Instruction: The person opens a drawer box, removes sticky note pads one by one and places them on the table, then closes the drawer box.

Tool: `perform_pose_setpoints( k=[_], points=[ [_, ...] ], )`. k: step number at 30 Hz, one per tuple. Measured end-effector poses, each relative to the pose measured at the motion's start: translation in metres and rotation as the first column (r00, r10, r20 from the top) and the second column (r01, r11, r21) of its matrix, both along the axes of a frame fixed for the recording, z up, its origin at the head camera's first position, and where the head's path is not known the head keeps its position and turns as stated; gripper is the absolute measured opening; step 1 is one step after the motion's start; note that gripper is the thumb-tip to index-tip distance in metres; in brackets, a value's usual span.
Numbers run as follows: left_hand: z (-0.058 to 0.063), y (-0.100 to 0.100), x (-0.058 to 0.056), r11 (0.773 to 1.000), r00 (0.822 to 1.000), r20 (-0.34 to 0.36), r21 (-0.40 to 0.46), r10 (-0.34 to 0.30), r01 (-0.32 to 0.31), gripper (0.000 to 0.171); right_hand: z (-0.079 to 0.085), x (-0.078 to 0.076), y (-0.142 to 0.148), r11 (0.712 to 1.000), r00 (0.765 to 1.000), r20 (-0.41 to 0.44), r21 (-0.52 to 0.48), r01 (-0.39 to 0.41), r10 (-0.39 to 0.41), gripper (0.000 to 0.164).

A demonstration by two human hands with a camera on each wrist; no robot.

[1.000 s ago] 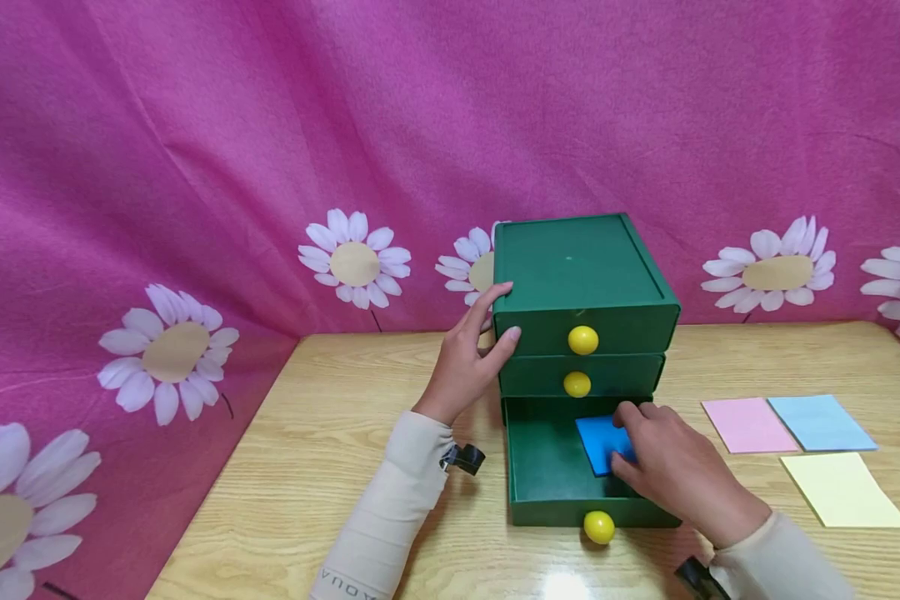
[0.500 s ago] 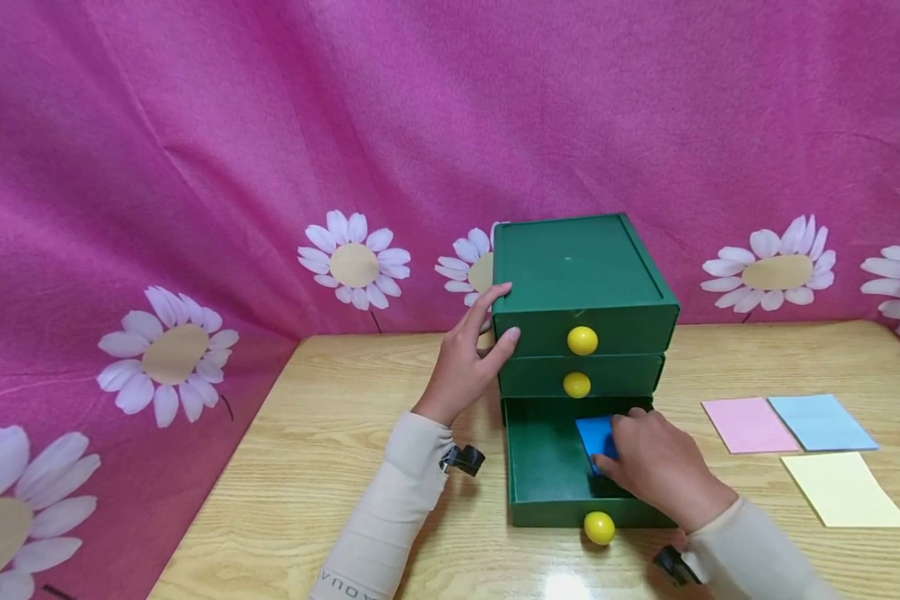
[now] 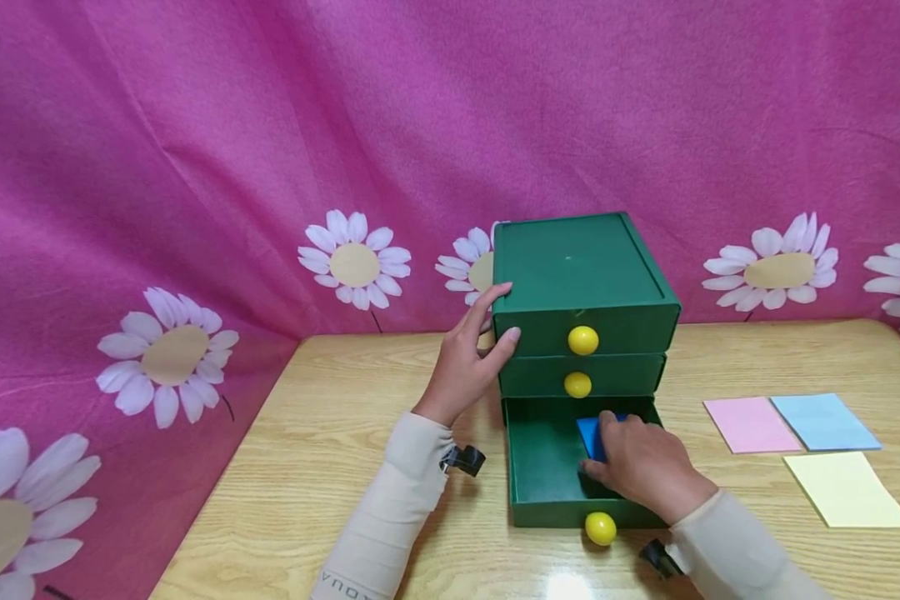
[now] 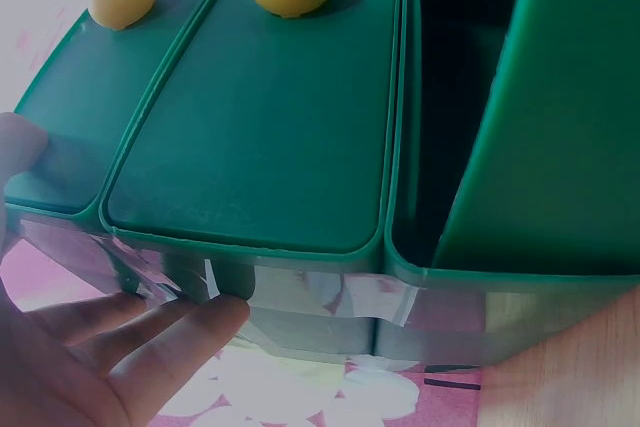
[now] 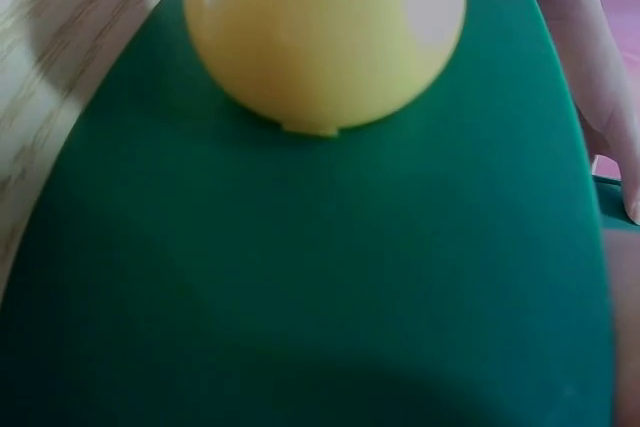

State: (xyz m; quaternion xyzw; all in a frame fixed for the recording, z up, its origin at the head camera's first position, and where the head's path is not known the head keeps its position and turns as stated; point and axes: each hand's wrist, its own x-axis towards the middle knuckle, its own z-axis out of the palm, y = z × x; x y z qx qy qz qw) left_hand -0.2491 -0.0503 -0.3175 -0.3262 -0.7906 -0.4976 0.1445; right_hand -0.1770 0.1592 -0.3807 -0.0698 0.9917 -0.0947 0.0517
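Note:
A green drawer cabinet (image 3: 570, 258) with yellow knobs stands on the table, its bottom drawer (image 3: 543, 450) pulled out. Extended fingers of my left hand (image 3: 461, 367) rest against the cabinet's left side; its thumb presses the top drawer's front, as the left wrist view also shows. Inside the bottom drawer, my right hand (image 3: 645, 467) reaches over a blue square pad (image 3: 591, 435), thumb near the pad's lower left edge and fingers across its upper part. The hand hides most of the pad, and I cannot tell whether it is pinched. The drawer's yellow knob (image 5: 325, 27) fills the right wrist view's top.
Right of the cabinet lie a pink sticky-note pad (image 3: 750, 425), a light blue one (image 3: 827, 422) and a pale yellow one (image 3: 849, 490). Behind the wooden table (image 3: 345, 375) hangs a magenta cloth (image 3: 420, 125) with white flowers.
My right hand has moved left, further over the blue pad, covering more of it. The pad stays in place in the drawer. My left hand has not moved.

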Motion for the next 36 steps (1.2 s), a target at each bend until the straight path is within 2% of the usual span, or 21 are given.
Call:
perform_pose_setpoints(
  k=[5,15,26,36],
  points=[
    [0.0009,-0.0001,0.0004,1.000,1.000,0.004,-0.005,0.002,-0.002,0.053,-0.0012,-0.0005,-0.0002,1.000,1.000,-0.024,0.008,-0.002,0.002,0.062],
    [0.0004,-0.0007,0.0007,1.000,1.000,0.010,-0.003,0.000,0.000,0.053,-0.0071,-0.0022,-0.0014,1.000,0.996,-0.087,0.002,0.002,-0.002,0.059],
    [0.0016,0.0006,0.0011,1.000,1.000,0.007,-0.002,-0.003,0.004,0.053,-0.0083,-0.0025,-0.0003,1.000,0.999,-0.049,0.023,0.003,-0.002,0.059],
    [-0.0006,0.0003,0.0002,1.000,1.000,-0.005,-0.004,-0.002,0.002,0.053,-0.0092,-0.0032,-0.0004,1.000,0.998,-0.060,0.008,-0.010,0.011,0.061]
  ],
)
